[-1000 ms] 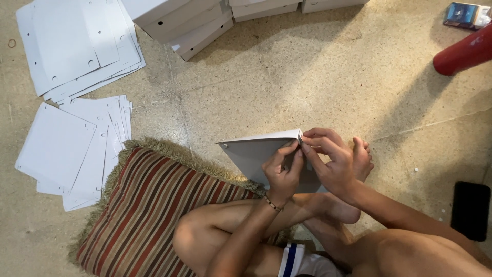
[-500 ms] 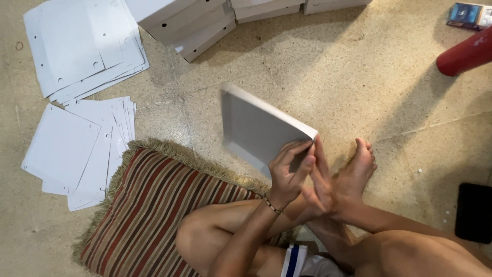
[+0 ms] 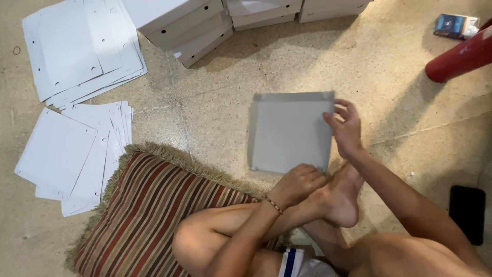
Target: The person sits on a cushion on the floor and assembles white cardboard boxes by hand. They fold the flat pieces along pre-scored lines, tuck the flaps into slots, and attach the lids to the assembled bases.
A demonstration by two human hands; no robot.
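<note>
Two hands were kept on the grey box tray (image 3: 288, 132): left hand (image 3: 299, 183) gripped its near edge, right hand (image 3: 346, 128) its side wall; corners best pressed square.

The grey box tray (image 3: 289, 132) looks like matt cardboard, smooth and dull inside, with thin folded walls. The flat white sheets (image 3: 77, 51) and the stacked white boxes (image 3: 179, 25) have the same smooth card look, slightly brighter. The floor (image 3: 389, 66) is speckled stone or terrazzo, rough-grained and matt. The striped cushion (image 3: 148, 215) is woven cloth with a shaggy fringe. The red pole (image 3: 461, 56) is glossy. The black phone (image 3: 467, 213) is smooth and dark.
</note>
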